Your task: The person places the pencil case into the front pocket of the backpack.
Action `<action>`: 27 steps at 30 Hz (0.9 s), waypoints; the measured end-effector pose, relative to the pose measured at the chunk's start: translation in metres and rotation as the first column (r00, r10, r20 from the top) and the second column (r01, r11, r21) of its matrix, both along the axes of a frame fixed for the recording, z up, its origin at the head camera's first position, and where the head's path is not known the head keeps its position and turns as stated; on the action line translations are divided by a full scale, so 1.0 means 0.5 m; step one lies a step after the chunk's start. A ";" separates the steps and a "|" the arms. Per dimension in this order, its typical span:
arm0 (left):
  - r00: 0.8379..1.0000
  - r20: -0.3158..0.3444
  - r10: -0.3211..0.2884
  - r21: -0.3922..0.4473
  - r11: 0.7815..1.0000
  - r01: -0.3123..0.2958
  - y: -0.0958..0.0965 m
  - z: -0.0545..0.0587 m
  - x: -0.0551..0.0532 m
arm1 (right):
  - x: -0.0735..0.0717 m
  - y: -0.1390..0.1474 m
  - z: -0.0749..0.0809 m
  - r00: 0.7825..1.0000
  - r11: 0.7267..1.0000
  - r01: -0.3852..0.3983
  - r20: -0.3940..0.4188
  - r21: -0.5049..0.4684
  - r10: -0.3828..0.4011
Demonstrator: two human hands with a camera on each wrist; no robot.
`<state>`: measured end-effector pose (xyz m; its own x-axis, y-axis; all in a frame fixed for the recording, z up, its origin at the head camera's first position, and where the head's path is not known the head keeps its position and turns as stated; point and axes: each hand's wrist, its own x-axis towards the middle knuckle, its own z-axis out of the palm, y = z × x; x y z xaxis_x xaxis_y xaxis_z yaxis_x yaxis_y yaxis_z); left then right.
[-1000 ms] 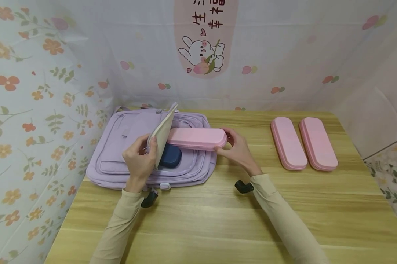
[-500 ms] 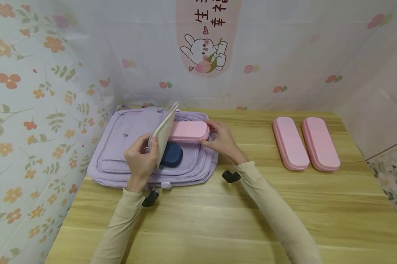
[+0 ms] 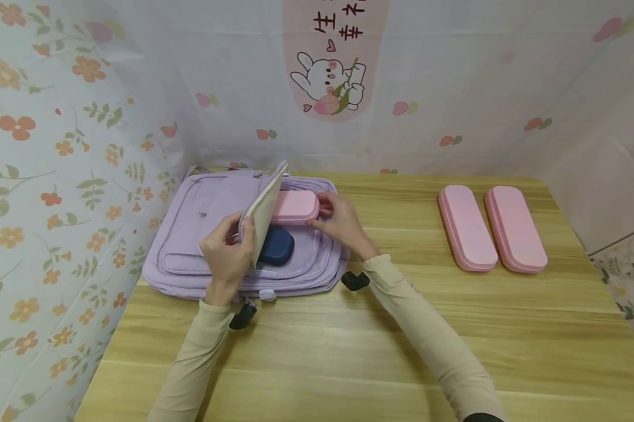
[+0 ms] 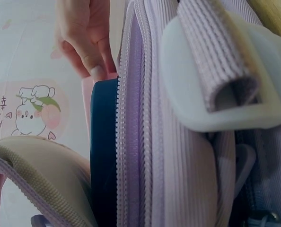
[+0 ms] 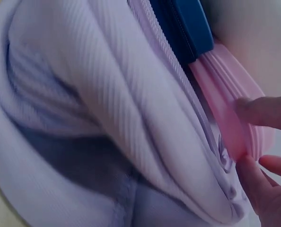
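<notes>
A lavender backpack lies flat on the table, its front pocket unzipped. My left hand pinches the edge of the raised pocket flap, whose cream lining faces right. With thumb and fingers my right hand grips the right end of a pink case, long and rounded. The case's left part is hidden behind the flap. Beside it, nearer to me, a dark blue case sits partly inside the pocket. In the right wrist view, fingertips press on the pink case next to the blue case.
Two more pink cases lie side by side on the right of the wooden table. A printed cloth hangs behind the table, and a floral one stands along the left.
My right hand has moved left, sliding the pink case further behind the flap into the pocket. The left hand keeps holding the flap up in nearly the same place.
</notes>
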<state>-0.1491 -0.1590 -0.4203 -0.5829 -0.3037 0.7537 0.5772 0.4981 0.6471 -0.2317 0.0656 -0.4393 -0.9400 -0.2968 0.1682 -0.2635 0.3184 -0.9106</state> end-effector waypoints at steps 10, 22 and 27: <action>1.000 -0.006 0.002 -0.002 1.000 -0.002 -0.001 0.000 0.000 | 0.008 -0.031 -0.005 1.000 0.998 0.004 -0.019 0.065 -0.003; 1.000 0.003 -0.004 -0.003 1.000 0.004 0.004 -0.002 -0.001 | 0.011 -0.033 -0.011 0.999 0.989 -0.014 -0.028 0.145 0.018; 1.000 0.008 -0.007 0.002 1.000 0.007 0.004 -0.003 0.002 | 0.016 -0.021 -0.015 0.998 0.997 -0.001 -0.055 0.078 0.005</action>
